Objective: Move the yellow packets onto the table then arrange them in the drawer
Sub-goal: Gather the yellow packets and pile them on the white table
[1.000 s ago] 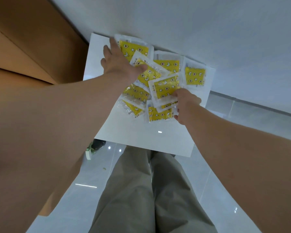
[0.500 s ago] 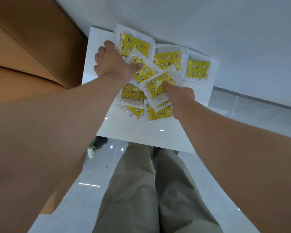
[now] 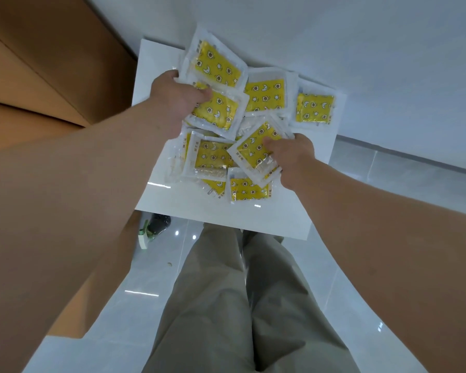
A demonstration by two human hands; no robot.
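Observation:
Several yellow packets with star and moon prints lie in a loose pile on a small white table (image 3: 167,200). My left hand (image 3: 176,96) grips two of them at the pile's left: a raised upper packet (image 3: 215,64) and one under my thumb (image 3: 218,111). My right hand (image 3: 291,157) pinches a tilted packet (image 3: 256,150) near the pile's front, thumb on top. More packets lie flat at the back (image 3: 265,94), at the far right (image 3: 314,107) and at the front (image 3: 246,188). No drawer is in view.
A white wall rises behind the table. Brown wooden furniture (image 3: 38,63) stands to the left. My legs in grey trousers (image 3: 242,305) stand on the glossy tiled floor right before the table. A dark shoe and a green-white object (image 3: 154,227) lie under the table's left corner.
Both hands closed on packets and lifted them. The left hand's two packets rose off the pile; the right hand turned its packet and drew it up. The camera came closer.

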